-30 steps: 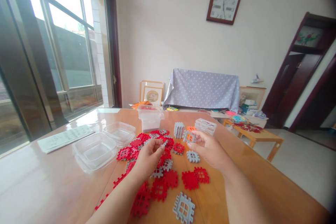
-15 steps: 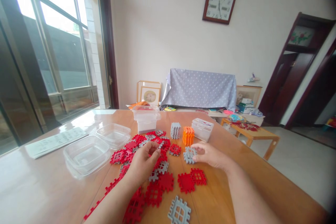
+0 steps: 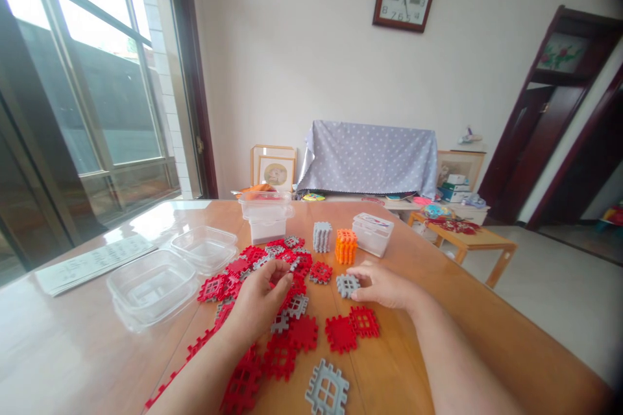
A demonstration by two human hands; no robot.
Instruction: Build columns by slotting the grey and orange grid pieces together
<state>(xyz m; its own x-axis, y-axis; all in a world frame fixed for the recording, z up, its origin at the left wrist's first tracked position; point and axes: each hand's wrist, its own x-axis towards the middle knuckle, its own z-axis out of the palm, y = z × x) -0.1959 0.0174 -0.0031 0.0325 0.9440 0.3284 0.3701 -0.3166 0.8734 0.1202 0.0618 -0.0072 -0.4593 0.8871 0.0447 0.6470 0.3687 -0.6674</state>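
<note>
My right hand [image 3: 382, 285] is closed on the edge of a grey interlocking tile [image 3: 347, 285] with window-like holes, low over the table or resting on it. Above the heap of red and grey tiles [image 3: 280, 356], my left hand [image 3: 265, 295] is pinched, and a small grey tile [image 3: 294, 264] shows at its fingertips, mostly hidden. Beyond my right hand stands an upright stack of orange tiles [image 3: 346, 247], with a stack of grey tiles [image 3: 322, 237] to its left. Two red tiles [image 3: 341, 333] lie nearer me, and a grey window tile [image 3: 328, 389] is at the front.
Clear plastic tubs [image 3: 153, 285] sit on the left beside a paper sheet [image 3: 95, 264]. Stacked plastic boxes [image 3: 265, 217] and a lidded box [image 3: 374, 235] stand at the back of the wooden table [image 3: 467, 324]. A small side table [image 3: 467, 240] is off to the right.
The view has tilted up slightly. The grey tile at my right hand now lies flatter and looks like a single piece. My left hand has hardly moved.
</note>
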